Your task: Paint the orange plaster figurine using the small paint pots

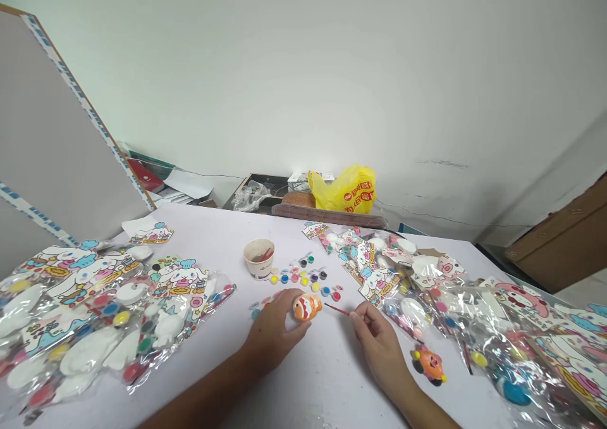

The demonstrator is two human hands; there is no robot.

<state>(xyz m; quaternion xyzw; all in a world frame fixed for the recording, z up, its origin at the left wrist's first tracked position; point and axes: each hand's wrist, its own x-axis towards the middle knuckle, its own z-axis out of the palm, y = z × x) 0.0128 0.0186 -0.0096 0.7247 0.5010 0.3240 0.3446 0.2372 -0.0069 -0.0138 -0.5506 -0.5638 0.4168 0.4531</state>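
Note:
My left hand (272, 328) is closed around the edges of a small fish figurine (307, 307), painted orange with white parts. In my right hand (374, 337) a thin red paintbrush (337, 309) is pinched, its dark tip pointing left at the figurine with a small gap between them. Just beyond the figurine lie several little paint pots (305, 279) in yellow, blue, red, green and black. Behind them a paper cup (259, 258) stands upright with a reddish stick leaning inside. An orange painted figurine (429, 364) with yellow and black parts rests beside my right forearm.
Clear plastic packets with white figures, paints and cartoon cards cover the left side (104, 315) and right side (474, 315) of the white table (303, 391). Behind the table are a yellow plastic bag (348, 190) and a dark tray (237, 192). A grey panel (61, 119) rises at left.

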